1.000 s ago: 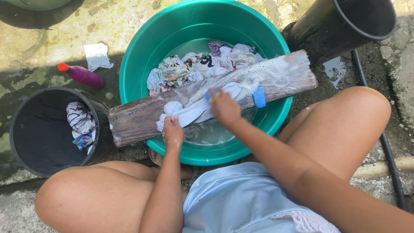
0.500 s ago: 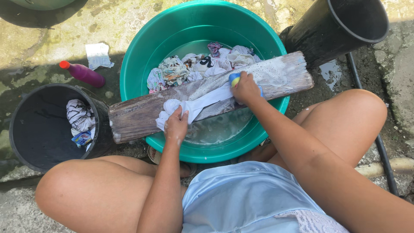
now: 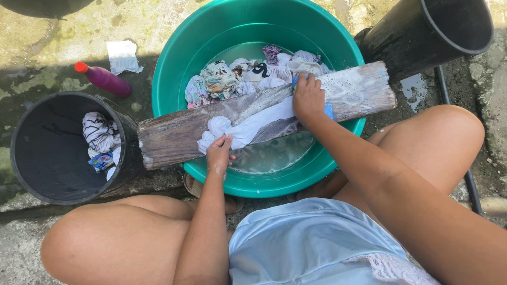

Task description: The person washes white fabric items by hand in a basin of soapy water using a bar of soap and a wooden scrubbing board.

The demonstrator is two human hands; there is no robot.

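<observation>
A wet white cloth garment [image 3: 253, 125] lies stretched along a weathered grey wooden plank [image 3: 174, 138] in the middle of the frame, and the plank rests across the rim of a round teal plastic basin [image 3: 174, 68]. My left hand [image 3: 219, 154] is closed on the bunched lower-left end of the cloth, pinning it to the wood. My right hand [image 3: 309, 97] is closed over a small blue scrub brush [image 3: 328, 110] and presses it on the cloth's upper-right end, where the wood is foamy with suds.

Judging by how things lie, the washing is partway through: this one piece is soaped and under the brush, while a heap of crumpled patterned and white clothes [image 3: 248, 74] sits in the basin beyond the plank, with cloudy water below it. A black round plastic bucket [image 3: 31, 158] at the left edge holds a few more striped and printed pieces [image 3: 99, 134]; I cannot tell whether those are finished or waiting.

Further out, a purple plastic bottle with an orange cap [image 3: 103, 79] lies on its side at upper left, near a torn white packet [image 3: 122, 55]. A second black bucket [image 3: 422, 31] leans in at upper right, and a thin black hose [image 3: 454, 121] runs down the right side.

The ground is rough, damp concrete outdoors, sunlit with patches of shade. My bare knees frame the bottom of the picture.
</observation>
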